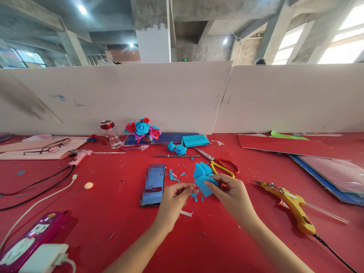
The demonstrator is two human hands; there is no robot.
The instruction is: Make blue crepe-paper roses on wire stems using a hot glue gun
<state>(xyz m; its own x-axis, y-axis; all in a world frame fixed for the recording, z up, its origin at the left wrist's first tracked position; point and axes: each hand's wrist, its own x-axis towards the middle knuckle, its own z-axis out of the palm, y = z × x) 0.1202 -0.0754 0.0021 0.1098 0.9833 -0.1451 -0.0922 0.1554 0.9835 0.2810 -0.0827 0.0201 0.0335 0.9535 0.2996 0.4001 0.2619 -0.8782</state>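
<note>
My right hand (231, 191) pinches a piece of blue paper (205, 186) between thumb and fingers, above the red table. Right at that paper's left edge, my left hand (178, 199) has its thumb and forefinger pressed together; what lies between them is too small to make out. More blue paper petals (201, 170) show just behind the held piece, and I cannot tell whether they are joined to it. Scissors (224, 167) with yellow and red handles lie just beyond my right hand. Small blue scraps (172, 175) are scattered around the hands.
A phone (152, 185) lies left of my left hand. To the right rests a yellow glue gun (295, 208) with its cord. Paper flowers (142, 129), a glass bottle (112, 134) and folded blue paper (195, 140) stand or lie toward the partition. A power strip (36, 231) is front left.
</note>
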